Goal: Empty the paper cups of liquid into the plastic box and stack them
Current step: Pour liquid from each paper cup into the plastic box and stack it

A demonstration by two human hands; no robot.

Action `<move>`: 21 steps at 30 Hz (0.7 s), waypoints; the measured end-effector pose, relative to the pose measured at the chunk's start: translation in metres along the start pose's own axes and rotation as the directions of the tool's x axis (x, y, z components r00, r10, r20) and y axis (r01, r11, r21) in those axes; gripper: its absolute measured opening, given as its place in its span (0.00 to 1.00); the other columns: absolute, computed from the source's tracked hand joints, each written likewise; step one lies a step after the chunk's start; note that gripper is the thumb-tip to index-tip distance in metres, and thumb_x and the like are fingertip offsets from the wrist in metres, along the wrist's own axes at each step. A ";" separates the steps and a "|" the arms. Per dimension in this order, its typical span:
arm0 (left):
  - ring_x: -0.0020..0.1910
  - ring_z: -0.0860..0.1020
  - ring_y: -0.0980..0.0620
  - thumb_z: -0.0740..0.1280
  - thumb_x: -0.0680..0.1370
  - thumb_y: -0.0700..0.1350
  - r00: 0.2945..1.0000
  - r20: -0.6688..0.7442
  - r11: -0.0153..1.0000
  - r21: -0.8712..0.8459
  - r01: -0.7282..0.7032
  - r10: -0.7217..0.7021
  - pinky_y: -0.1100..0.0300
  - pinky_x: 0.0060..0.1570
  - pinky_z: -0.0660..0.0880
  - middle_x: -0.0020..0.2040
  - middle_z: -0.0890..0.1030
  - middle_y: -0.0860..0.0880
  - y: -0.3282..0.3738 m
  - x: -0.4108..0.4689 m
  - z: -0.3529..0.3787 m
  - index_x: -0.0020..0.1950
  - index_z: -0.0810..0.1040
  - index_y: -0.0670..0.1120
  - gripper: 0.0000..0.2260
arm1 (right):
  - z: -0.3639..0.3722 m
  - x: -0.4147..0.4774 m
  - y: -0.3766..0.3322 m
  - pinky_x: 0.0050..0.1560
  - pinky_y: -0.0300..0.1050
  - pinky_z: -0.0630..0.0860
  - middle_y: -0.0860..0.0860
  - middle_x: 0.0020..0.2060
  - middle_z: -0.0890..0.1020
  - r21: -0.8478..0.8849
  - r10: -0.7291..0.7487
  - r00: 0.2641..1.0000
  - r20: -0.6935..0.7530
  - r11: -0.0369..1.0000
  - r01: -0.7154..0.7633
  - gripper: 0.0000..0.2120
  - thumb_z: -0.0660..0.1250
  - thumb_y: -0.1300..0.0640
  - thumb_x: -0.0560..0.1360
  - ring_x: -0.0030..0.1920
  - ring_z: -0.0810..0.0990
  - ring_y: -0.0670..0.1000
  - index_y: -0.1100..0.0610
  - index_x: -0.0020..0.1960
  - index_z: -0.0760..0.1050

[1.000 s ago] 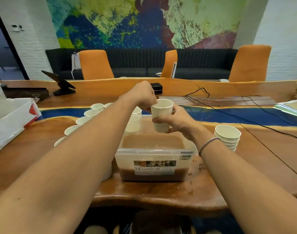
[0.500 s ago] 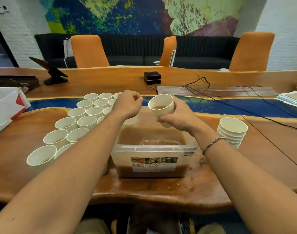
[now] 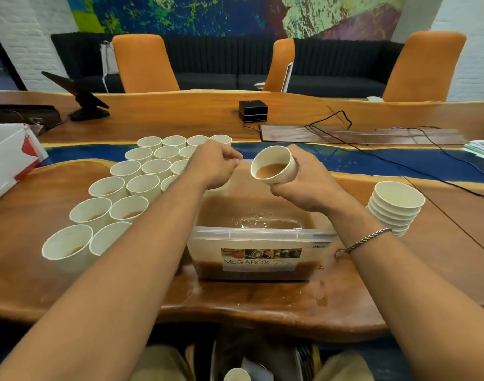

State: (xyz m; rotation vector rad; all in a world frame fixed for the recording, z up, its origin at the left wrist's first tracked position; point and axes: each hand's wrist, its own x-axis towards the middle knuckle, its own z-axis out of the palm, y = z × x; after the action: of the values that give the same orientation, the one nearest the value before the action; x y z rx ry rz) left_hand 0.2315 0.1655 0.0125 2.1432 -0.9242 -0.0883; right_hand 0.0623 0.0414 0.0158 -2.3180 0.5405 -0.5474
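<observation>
My right hand (image 3: 306, 182) grips a white paper cup (image 3: 273, 166) holding brown liquid, tilted toward me above the clear plastic box (image 3: 260, 251). The box is labelled MEGABOX and holds brown liquid with ripples on its surface. My left hand (image 3: 214, 163) hovers beside the cup with curled fingers and holds nothing. Several white paper cups (image 3: 117, 199) stand in rows left of the box, some showing brown liquid inside. A stack of empty cups (image 3: 393, 207) stands right of the box.
Spilled drops wet the wooden table (image 3: 262, 312) near its front edge. A white and red carton (image 3: 7, 158) lies at far left. Black cables (image 3: 400, 149) run across the right side. A black small box (image 3: 253, 111) and a tablet stand (image 3: 78, 97) sit farther back. Orange chairs stand behind.
My left hand let go of the cup and drew left. My right hand tipped the cup toward me over the box. The view dropped lower.
</observation>
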 end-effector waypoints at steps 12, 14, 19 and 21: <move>0.58 0.80 0.50 0.66 0.81 0.45 1.000 0.005 1.000 -0.023 -0.013 0.013 0.54 0.59 0.75 0.59 0.84 0.50 0.006 -0.009 -0.003 0.60 0.85 0.47 0.11 | 0.002 -0.004 -0.004 0.56 0.55 0.77 0.45 0.53 0.76 -0.205 0.005 0.999 0.052 0.979 0.006 0.27 0.79 0.53 0.67 0.56 0.75 0.51 0.43 0.59 0.68; 0.58 0.80 0.50 0.66 0.81 0.45 1.000 0.003 1.000 -0.028 -0.009 0.009 0.55 0.59 0.75 0.59 0.84 0.50 0.007 -0.009 -0.003 0.60 0.85 0.48 0.10 | 0.002 -0.005 -0.005 0.56 0.54 0.77 0.45 0.53 0.76 -0.232 -0.002 0.998 0.061 0.973 0.016 0.27 0.79 0.53 0.67 0.56 0.75 0.52 0.44 0.58 0.68; 0.58 0.80 0.50 0.66 0.81 0.46 1.000 0.008 1.000 -0.025 -0.002 0.003 0.53 0.60 0.76 0.59 0.84 0.50 0.007 -0.008 -0.002 0.60 0.85 0.48 0.10 | 0.000 -0.008 -0.008 0.52 0.49 0.72 0.44 0.51 0.75 -0.317 -0.029 0.997 0.072 0.947 0.050 0.28 0.79 0.51 0.68 0.55 0.73 0.50 0.47 0.63 0.70; 0.59 0.80 0.50 0.66 0.81 0.46 1.000 0.013 1.000 -0.022 0.003 -0.003 0.53 0.61 0.76 0.60 0.83 0.50 0.007 -0.009 -0.002 0.60 0.85 0.48 0.11 | 0.000 -0.009 -0.009 0.51 0.48 0.70 0.44 0.50 0.75 -0.343 -0.044 0.996 0.073 0.937 0.067 0.28 0.79 0.51 0.68 0.54 0.73 0.51 0.48 0.63 0.70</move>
State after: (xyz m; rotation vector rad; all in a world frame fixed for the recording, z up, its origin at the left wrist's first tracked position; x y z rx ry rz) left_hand 0.2220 0.1699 0.0168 2.1255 -0.9236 -0.1133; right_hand 0.0569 0.0520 0.0195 -2.6818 0.5794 -0.4283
